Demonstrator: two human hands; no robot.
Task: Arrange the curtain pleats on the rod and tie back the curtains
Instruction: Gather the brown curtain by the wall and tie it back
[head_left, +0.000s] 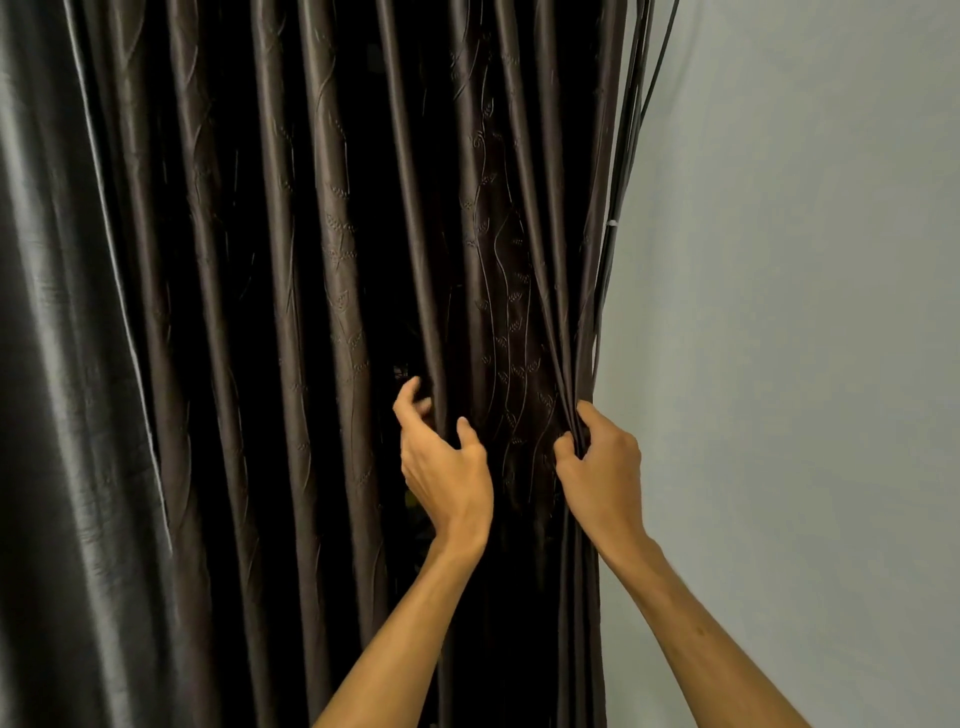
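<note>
A dark brown curtain (337, 312) with an embossed leaf pattern hangs in vertical pleats across the middle of the head view. My right hand (600, 462) grips the gathered right-edge folds of this curtain, fingers curled round the bunched fabric. My left hand (441, 457) is a little to the left, fingers loosely curved round the front of a pleat without clamping it. The rod is out of view above.
A second, plainer grey curtain panel (62, 415) hangs at the left. A pale wall (805, 312) fills the right side. Several thin black cables (626, 156) run down the wall beside the curtain's right edge, bound by a small white tie (613, 223).
</note>
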